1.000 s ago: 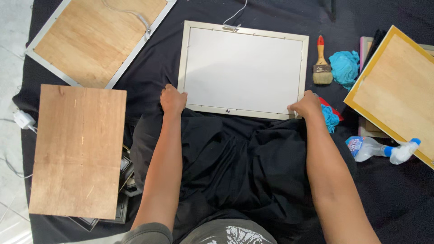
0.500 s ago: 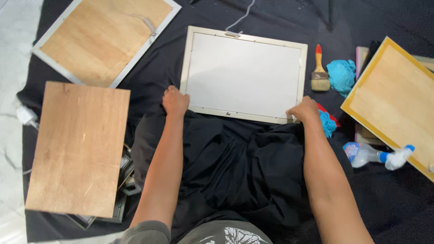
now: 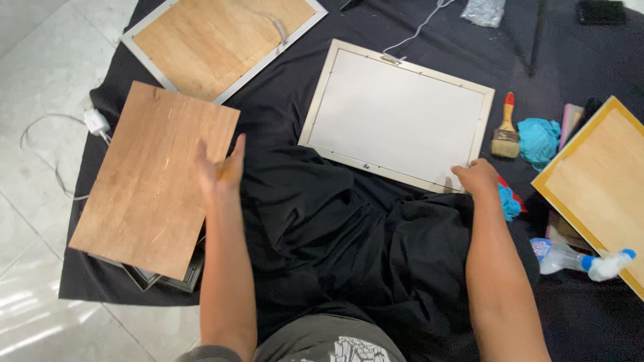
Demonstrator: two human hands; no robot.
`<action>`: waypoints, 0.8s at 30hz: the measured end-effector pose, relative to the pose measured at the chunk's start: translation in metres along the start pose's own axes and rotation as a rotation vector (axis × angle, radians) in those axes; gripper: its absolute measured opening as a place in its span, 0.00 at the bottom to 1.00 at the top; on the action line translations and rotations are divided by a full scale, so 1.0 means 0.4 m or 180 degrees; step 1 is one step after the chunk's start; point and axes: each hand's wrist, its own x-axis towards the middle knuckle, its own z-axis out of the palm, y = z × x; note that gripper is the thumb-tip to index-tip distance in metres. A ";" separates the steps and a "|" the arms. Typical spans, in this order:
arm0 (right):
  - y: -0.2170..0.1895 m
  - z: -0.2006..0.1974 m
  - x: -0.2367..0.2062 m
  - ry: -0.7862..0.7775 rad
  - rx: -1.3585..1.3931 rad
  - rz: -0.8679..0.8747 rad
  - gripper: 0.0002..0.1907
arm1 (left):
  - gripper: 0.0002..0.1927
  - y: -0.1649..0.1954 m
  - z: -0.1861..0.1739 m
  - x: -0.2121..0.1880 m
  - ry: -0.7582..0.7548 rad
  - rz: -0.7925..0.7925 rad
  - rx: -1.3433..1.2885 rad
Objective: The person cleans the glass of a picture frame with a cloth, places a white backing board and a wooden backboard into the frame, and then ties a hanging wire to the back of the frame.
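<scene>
I see a pale rectangular frame lying face down on a black cloth spread over the floor; its rim is a thin cream moulding and its back panel is a smooth, matte off-white sheet, with a small hanger at the top edge and a white cord running off toward 12 o'clock. My right hand rests on the frame's lower right corner, at about 5 o'clock of the frame; the fingers are curled down over the rim, the grip pressed onto the corner, though I cannot tell whether it truly pinches the moulding. My left hand is blurred, lifted just over the right edge of a plywood board at 9 o'clock from the frame; the fingers are spread and loose, holding nothing that I can make out; the forearm runs straight up from the bottom of the view.

The board is a flat reddish-brown rectangle with fine grain and a few pale scratches; it lies tilted on a stack of dark frames. At 11 o'clock lies a second frame, silver-edged with a lighter wood backing. At 3 o'clock of the pale frame there is a paintbrush with a red-tipped wooden handle and pale bristles, just beside a crumpled turquoise rag; farther right a yellow-rimmed wooden panel, and below it a clear plastic bottle lying on its side.
</scene>
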 end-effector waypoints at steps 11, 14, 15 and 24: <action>0.016 -0.014 -0.043 0.0189 0.0312 -0.0274 0.38 | 0.27 0.023 -0.036 -0.046 0.0923 0.0677 -0.0062; 0.003 -0.016 -0.047 0.0165 0.0437 -0.0203 0.37 | 0.22 0.021 -0.040 -0.049 0.0361 0.1014 0.0366; -0.001 -0.016 -0.048 0.0168 0.0448 -0.0221 0.37 | 0.20 0.024 -0.041 -0.052 0.0057 0.1170 0.0609; -0.002 -0.012 -0.038 0.0249 0.0622 -0.0159 0.34 | 0.16 0.019 -0.029 -0.165 -0.0350 0.2122 0.1903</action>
